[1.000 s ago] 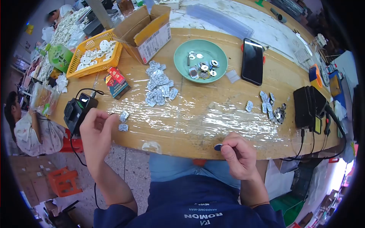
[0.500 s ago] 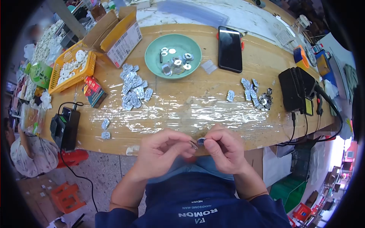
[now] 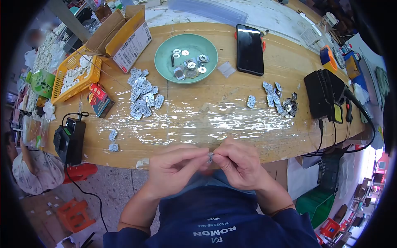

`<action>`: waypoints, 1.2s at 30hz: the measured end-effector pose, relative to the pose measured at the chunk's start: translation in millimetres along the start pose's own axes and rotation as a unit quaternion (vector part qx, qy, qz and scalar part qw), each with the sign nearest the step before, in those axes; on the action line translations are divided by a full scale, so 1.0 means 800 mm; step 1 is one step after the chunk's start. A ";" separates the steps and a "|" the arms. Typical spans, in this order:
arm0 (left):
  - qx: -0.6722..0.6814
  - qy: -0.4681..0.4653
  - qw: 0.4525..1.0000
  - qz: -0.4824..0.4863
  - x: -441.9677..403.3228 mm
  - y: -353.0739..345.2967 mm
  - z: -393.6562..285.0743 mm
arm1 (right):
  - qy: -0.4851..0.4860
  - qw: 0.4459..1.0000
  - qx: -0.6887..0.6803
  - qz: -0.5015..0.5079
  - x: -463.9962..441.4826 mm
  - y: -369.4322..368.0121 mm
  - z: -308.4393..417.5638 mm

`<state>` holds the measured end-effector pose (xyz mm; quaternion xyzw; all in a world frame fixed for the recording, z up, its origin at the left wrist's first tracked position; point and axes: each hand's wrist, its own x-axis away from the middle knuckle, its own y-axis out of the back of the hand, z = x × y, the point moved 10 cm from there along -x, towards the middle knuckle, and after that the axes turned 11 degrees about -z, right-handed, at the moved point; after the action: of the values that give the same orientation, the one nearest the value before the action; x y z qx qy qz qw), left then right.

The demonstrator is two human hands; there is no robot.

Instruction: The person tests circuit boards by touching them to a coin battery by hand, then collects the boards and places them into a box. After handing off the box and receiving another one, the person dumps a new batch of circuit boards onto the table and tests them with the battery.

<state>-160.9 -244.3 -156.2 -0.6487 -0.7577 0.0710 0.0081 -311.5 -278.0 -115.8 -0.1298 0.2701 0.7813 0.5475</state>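
While the two hands meet at the lower centre of the frame, all the action is at the fingertips: left hand [image 3: 171, 171] and right hand [image 3: 241, 164] both pinched nearly closed on a small part [image 3: 210, 156], just off the table's [image 3: 186, 134] near edge! One piece or two, I can't tell; fingers hide most of it. Looks like close two-handed fitting or handling, and the next move calls for a light, steady grip. Centre left, a heap of pieces [image 3: 142, 93]; upper centre, the green bowl [image 3: 160, 60]!

A speckled floor [image 3: 115, 190] lies below the brown table [image 3: 186, 103], an orange stool [image 3: 75, 213] at left (bright light [image 3: 360, 175] far right).
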 end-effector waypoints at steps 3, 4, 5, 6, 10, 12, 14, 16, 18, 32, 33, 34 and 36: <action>-0.002 -0.011 1.000 0.018 -0.002 -0.002 -0.004 | -0.006 1.000 -0.008 0.005 -0.001 0.001 0.000; -0.003 -0.011 1.000 0.019 -0.004 -0.002 -0.006 | -0.006 1.000 -0.008 0.004 0.000 0.003 0.001; -0.003 -0.020 0.999 0.038 -0.005 -0.007 -0.013 | -0.052 0.998 -0.036 0.003 0.002 0.004 -0.007; -0.004 -0.028 0.998 0.057 -0.006 -0.011 -0.017 | -0.098 0.993 -0.064 0.002 0.005 0.005 -0.016; -0.020 -0.047 0.995 0.081 -0.004 -0.011 -0.017 | -0.117 0.989 -0.085 0.033 0.006 0.002 -0.018; -0.020 -0.050 0.996 0.076 -0.004 -0.009 -0.018 | -0.103 0.989 -0.088 0.054 0.007 -0.002 -0.016; -0.031 -0.054 0.995 0.073 -0.003 -0.008 -0.018 | -0.108 0.989 -0.087 0.058 0.007 -0.003 -0.017; -0.043 -0.060 0.995 0.069 -0.002 -0.008 -0.019 | -0.111 0.988 -0.087 0.062 0.007 -0.004 -0.017; -0.048 -0.069 0.995 0.061 -0.002 -0.007 -0.022 | -0.098 0.990 -0.086 0.059 0.007 -0.004 -0.014; -0.035 -0.053 0.996 0.069 -0.005 -0.007 -0.019 | -0.090 0.990 -0.093 0.062 0.005 -0.003 -0.014; -0.032 -0.058 0.995 0.069 -0.005 -0.007 -0.020 | -0.085 0.990 -0.089 0.062 0.005 -0.002 -0.013; -0.032 -0.058 0.995 0.069 -0.005 -0.007 -0.020 | -0.084 0.990 -0.090 0.062 0.005 -0.002 -0.013; -0.025 -0.049 0.996 0.067 -0.005 -0.007 -0.020 | -0.082 0.991 -0.087 0.057 0.005 -0.002 -0.012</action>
<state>-163.9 -247.5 -139.6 -0.6934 -0.7139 0.0840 -0.0504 -312.7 -280.1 -126.2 -0.0967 0.1620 0.8398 0.5091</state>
